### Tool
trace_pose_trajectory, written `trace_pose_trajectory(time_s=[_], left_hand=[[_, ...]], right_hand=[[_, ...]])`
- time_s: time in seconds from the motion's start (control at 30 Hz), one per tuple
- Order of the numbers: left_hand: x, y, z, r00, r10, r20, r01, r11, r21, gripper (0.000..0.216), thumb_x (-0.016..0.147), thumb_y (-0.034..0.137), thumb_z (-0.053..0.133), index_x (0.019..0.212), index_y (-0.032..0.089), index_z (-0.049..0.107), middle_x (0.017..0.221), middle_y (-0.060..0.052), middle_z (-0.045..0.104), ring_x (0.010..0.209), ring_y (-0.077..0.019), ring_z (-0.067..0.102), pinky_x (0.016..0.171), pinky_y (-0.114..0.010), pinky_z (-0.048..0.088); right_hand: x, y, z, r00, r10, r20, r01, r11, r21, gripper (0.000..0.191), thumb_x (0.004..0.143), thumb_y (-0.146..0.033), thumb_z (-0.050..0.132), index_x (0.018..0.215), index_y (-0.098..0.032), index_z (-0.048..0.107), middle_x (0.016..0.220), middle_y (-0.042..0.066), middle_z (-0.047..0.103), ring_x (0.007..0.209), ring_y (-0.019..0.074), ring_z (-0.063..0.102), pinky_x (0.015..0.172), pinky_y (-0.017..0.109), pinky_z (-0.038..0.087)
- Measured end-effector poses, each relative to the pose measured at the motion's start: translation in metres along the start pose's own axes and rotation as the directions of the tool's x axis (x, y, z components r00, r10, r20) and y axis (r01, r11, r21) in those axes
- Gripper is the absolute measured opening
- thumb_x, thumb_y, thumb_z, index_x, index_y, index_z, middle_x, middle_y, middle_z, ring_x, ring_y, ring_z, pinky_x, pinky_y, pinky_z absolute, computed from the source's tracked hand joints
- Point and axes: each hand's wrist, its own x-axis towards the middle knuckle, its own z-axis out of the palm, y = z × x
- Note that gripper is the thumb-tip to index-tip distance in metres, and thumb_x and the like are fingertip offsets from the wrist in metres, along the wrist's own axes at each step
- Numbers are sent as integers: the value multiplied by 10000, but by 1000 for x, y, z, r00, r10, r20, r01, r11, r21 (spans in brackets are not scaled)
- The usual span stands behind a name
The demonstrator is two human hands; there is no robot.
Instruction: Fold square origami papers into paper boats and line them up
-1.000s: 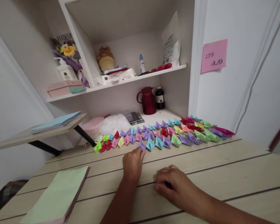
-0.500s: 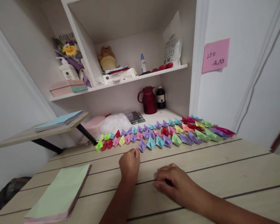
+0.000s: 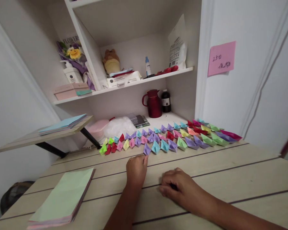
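Several rows of small folded paper boats, in purple, blue, green, pink, red and yellow, stand across the back of the wooden table [image 3: 206,172]. My left hand [image 3: 136,169] is closed, with its thumb tip just in front of a purple paper boat [image 3: 147,149]. I cannot tell whether it touches the boat, and the inside of the fist is hidden. My right hand [image 3: 179,187] rests on the table with fingers curled in and a dark hollow between thumb and fingers, where nothing shows. A blue paper boat [image 3: 156,147] stands to the right of the purple one.
A stack of green and pink paper [image 3: 62,195] lies at the left. Blue sheets [image 3: 63,124] lie on a raised stand [image 3: 21,140]. Behind the boats are a plastic bag [image 3: 118,127], a red jug [image 3: 154,103] and a dark bottle [image 3: 165,101].
My left hand has shifted slightly right, closer to the purple boat. The right hand stays where it was. The view has moved a little.
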Motion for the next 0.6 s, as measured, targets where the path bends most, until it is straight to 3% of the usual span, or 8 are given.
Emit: trace_pose_trajectory(time_s=[0.6], left_hand=[[3, -2, 0, 998, 56, 35, -55, 998, -33, 295, 933, 307, 456, 797, 247, 711, 816, -22, 740, 776, -163, 640, 622, -270, 290]], right_hand=[[0, 0, 0, 1000, 7, 4, -7, 1000, -4, 322, 873, -317, 562, 598, -178, 466, 635, -48, 571, 660, 120, 553, 750, 289, 318]])
